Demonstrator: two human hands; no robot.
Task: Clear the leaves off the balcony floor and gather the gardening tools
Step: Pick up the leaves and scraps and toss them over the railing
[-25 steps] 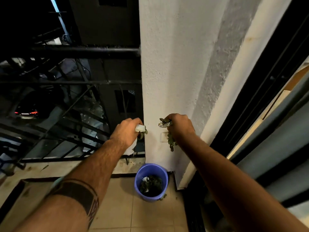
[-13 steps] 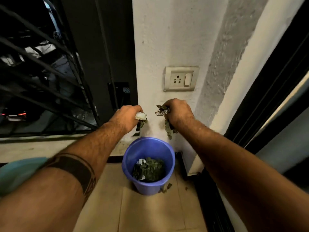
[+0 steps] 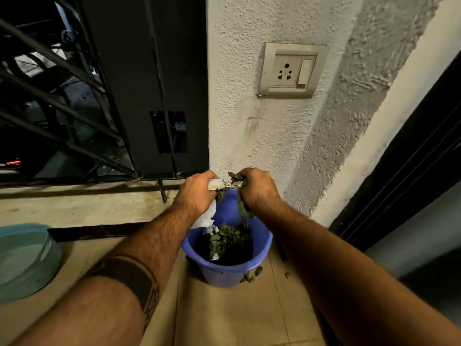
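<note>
A: Head view looks down at the balcony floor [image 3: 224, 315]. What are the hands doing?

B: Both are raised side by side over a blue bucket [image 3: 259, 248] that stands on the tiles against the foot of a rough white pillar [image 3: 249, 108]. The left hand [image 3: 197, 193] has its fingers curled round a wad of white paper [image 3: 207, 218] and some leaves; the paper hangs below the fist toward the bucket. The right hand [image 3: 257, 188] is closed round a bunch of dry green leaves [image 3: 242, 208], which dangle from the fist over the bucket's mouth.

A: Do the hands touch?

B: They sit just beside each other; something thin and pale bridges the gap between the fists, but I cannot tell what it is.

A: And the rest of the leaves?

B: A dark heap of leaves [image 3: 227, 240] with scraps of white paper lies inside the bucket. A few loose leaves [image 3: 253, 273] rest on the floor, touching the bucket's base on its right.

A: Anything else around?

B: A pale teal basin [image 3: 25, 260] stands on the floor at the far left, well apart from the bucket. A wall socket [image 3: 291, 71] is set in the pillar above the hands, and a black metal railing [image 3: 82, 116] closes the balcony on the left.
</note>
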